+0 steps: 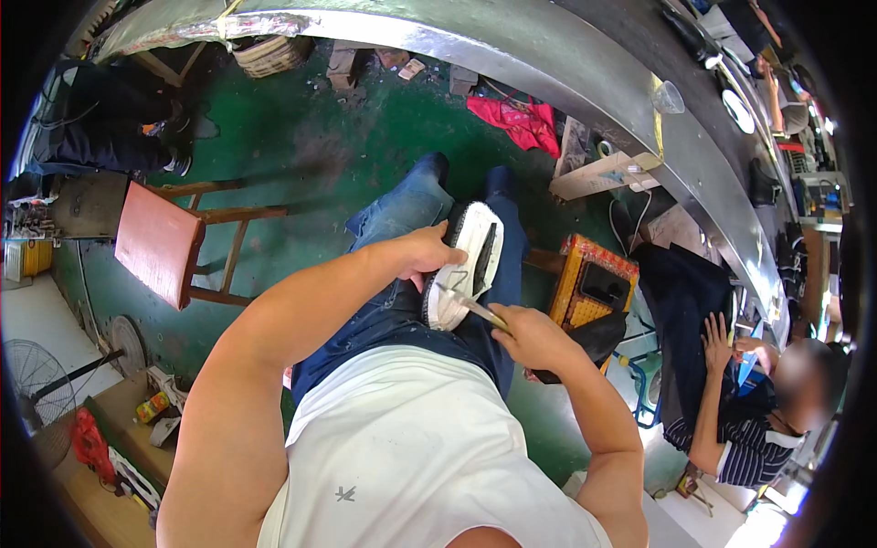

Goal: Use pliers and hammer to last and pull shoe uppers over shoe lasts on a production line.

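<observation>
Lengthwise, the white shoe (469, 260) points bodyward between left hand (429, 251), pinching its edge, and right hand (532, 336), gripping a tool (477, 307).

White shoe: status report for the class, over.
Left hand grips white shoe; right hand holds handled tool. Shoe's dark opening exposed. Tool crosses shoe's near half.

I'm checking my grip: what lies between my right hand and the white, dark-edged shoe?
The head view shows a slim, pale-handled metal tool reaching from your right hand over the white shoe.
</observation>
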Demonstrator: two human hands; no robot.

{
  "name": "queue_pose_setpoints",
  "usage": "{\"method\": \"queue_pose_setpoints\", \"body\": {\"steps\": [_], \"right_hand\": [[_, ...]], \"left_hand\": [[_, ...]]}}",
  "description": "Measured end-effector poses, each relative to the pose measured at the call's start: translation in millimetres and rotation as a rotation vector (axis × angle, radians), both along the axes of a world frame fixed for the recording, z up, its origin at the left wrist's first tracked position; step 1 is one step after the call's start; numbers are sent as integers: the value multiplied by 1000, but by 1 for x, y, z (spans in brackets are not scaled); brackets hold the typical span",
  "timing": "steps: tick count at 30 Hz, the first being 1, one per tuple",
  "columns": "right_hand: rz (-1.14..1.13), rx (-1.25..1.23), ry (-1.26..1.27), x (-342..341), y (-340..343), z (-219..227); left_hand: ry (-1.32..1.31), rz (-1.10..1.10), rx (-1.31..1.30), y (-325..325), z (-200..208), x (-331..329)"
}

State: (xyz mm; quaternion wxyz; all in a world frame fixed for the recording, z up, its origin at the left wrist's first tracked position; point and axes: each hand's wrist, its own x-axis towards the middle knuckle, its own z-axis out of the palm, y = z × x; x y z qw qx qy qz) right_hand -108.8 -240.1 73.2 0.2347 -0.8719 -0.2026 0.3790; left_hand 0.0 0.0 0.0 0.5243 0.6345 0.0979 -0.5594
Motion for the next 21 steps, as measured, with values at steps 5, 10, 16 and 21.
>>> {"method": "queue_pose_setpoints", "body": {"steps": [5,10,16,21], "right_hand": [[-69,63,148,20,8,-14],[-129,-11,-26,5,29,-26],[-158,30,-216,-9,21,-17],[-114,-153,178,30,35,4]], "left_hand": [[-46,18,75,9,3,16],[31,58,12,12,-2,14],[36,47,15,1,0,2],[49,52,37,2,-6,4]]}}
